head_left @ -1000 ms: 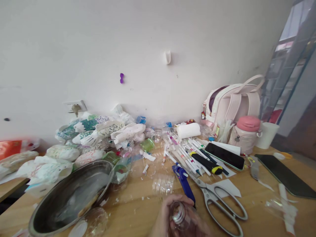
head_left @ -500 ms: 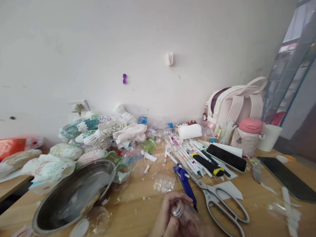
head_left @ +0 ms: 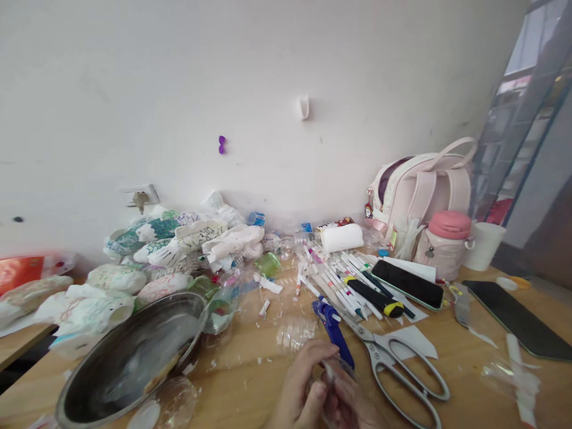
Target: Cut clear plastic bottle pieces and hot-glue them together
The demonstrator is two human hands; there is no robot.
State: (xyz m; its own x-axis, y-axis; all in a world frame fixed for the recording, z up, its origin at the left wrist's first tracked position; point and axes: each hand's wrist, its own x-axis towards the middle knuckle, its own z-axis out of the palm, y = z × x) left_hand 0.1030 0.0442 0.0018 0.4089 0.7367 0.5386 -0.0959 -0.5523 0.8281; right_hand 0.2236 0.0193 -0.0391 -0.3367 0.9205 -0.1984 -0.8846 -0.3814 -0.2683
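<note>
At the table's front, my left hand [head_left: 300,387] curls round a clear plastic bottle piece [head_left: 329,376]. My right hand [head_left: 355,398] closes on the same piece from the other side; the fingers of both hands cover most of it. Just beyond the hands lies a blue hot glue gun [head_left: 335,330]. To their right rest large silver scissors [head_left: 402,369], and a ribbed clear plastic piece [head_left: 295,333] lies behind my left hand.
A metal basin [head_left: 134,357] with cloudy liquid stands at left, before a heap of paper-wrapped bottles [head_left: 179,244]. Markers [head_left: 335,280], a box cutter [head_left: 373,297], phones [head_left: 513,319], a pink-lidded jar [head_left: 442,244] and a backpack [head_left: 424,190] are at right.
The bottle piece has turned in my hands, so its round threaded mouth no longer faces up plainly. My fingers have closed further over it. The view has shifted slightly.
</note>
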